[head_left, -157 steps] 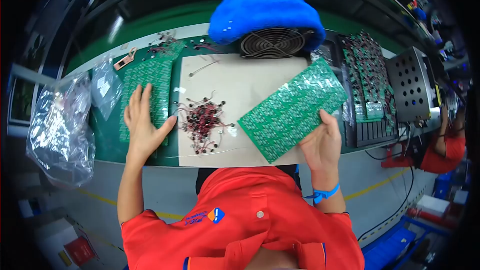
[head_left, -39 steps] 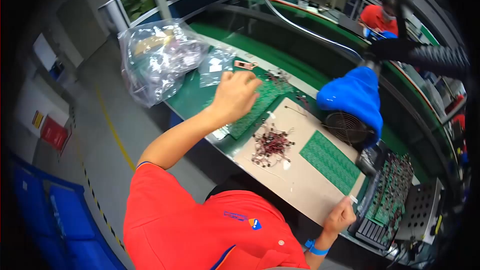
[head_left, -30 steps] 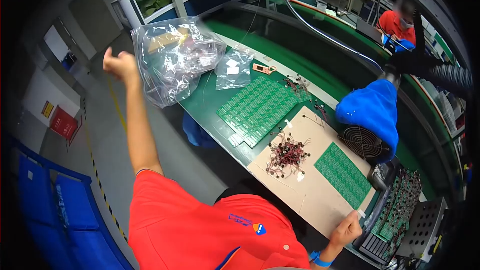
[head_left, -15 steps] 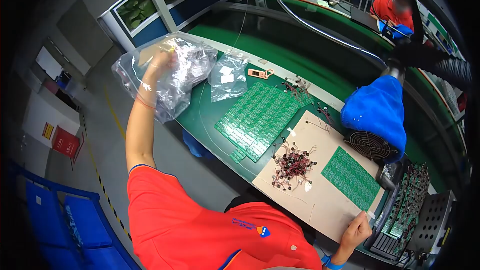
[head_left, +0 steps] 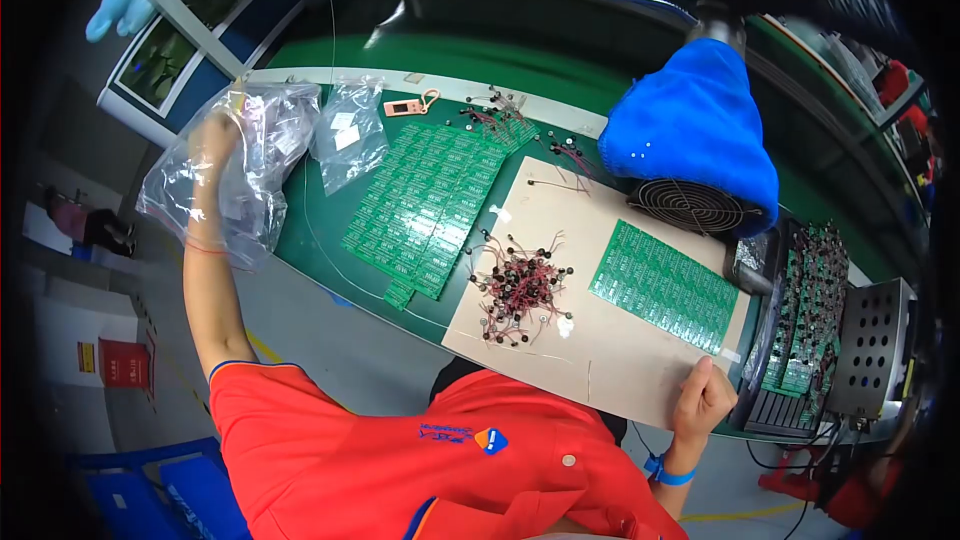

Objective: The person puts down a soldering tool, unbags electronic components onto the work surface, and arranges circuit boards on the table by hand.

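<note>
L hand (head_left: 213, 138) is inside the big clear bag (head_left: 262, 145), seen thru plastic, bag's red-edged mouth across the forearm; can't tell if fingers are wide, narrow or gripping. Approx 1 s ago it was in the air L of the bag; approx 5 s ago it lay on the PCB stack (head_left: 425, 205), which now sits untouched on the green bench.

R hand (head_left: 707, 398): fingers curled in, nothing visible in grip, at near R edge of the beige sheet (head_left: 560, 370), just below the loose PCB panel (head_left: 665, 285). That panel was in R hand approx 5 s ago; now lies flat on the sheet, R side, nr the fan (head_left: 695, 202).

Pile of red-wired parts (head_left: 520, 288) still on the sheet's L side, btwn stack & panel. Small bag (head_left: 350, 135) lies btwn big bag & stack.
</note>
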Demonstrator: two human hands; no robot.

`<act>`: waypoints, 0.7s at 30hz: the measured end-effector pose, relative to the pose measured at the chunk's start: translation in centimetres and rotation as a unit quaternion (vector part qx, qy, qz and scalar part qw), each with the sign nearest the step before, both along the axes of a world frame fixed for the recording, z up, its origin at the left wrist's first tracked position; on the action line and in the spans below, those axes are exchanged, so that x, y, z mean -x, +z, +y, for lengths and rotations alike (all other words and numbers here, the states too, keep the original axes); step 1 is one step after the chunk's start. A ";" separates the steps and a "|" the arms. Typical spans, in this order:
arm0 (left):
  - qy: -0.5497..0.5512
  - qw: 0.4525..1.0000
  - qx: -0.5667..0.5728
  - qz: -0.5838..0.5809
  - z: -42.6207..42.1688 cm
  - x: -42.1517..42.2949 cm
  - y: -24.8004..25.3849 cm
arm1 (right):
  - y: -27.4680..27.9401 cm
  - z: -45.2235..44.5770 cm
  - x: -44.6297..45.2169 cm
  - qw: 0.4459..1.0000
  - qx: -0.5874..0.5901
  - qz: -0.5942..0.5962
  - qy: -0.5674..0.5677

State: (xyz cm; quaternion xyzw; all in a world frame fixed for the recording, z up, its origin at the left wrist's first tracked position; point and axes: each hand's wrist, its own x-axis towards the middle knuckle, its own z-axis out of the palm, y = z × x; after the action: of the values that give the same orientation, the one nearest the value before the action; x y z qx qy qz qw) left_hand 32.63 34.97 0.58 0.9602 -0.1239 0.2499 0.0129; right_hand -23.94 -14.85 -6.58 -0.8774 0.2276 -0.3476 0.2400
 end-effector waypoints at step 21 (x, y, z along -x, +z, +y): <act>-0.022 0.877 0.083 -0.473 7.7 27.1 10.9 | 2.7 1.7 -0.7 0.984 0.016 -0.139 0.111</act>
State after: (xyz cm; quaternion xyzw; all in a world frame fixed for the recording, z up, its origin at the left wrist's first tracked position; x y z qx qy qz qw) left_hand 5.51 42.63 11.51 0.7200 -0.1148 0.6834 0.0376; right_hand -23.22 -13.16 -3.84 -0.8442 0.0875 -0.4408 0.2921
